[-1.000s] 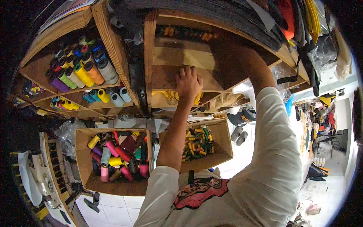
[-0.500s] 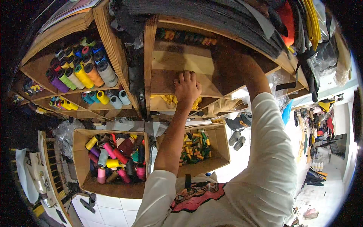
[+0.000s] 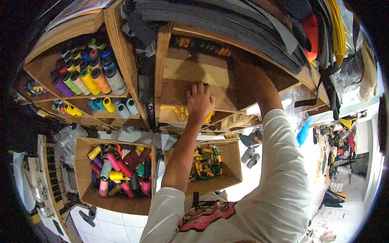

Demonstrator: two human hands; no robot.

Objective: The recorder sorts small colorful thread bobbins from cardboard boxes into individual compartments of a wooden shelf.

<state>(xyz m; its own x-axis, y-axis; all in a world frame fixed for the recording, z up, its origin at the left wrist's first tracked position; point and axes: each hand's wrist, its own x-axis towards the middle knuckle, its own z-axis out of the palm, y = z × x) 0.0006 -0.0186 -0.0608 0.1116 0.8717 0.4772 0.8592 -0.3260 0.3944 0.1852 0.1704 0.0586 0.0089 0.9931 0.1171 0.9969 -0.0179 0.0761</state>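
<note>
My left hand (image 3: 199, 99) lies over the front edge of a wooden shelf board (image 3: 174, 91), fingers stretched out and holding nothing I can see. My right forearm (image 3: 265, 87) reaches deep into the same compartment from the right. Dark shadow swallows that hand, so its fingers and anything in them are hidden. At the back of this compartment sits a row of small thread spools (image 3: 202, 45), orange-yellow and dark. Yellow cloth (image 3: 180, 112) shows in the space beneath the board, partly behind my left wrist.
Below stand two cardboard boxes: one (image 3: 115, 205) with colourful thread cones, one (image 3: 231, 162) with small yellow and green spools. Upright cones (image 3: 89, 81) fill the left shelf. Folded grey fabric (image 3: 219, 20) lies overhead. A black strap (image 3: 324, 91) hangs right; grey slippers (image 3: 251, 158) lie on the floor.
The view has shifted slightly, so the shelf sits a little lower. My left hand stays on the board edge, and my right arm is still inside the compartment, its hand more to the left.
</note>
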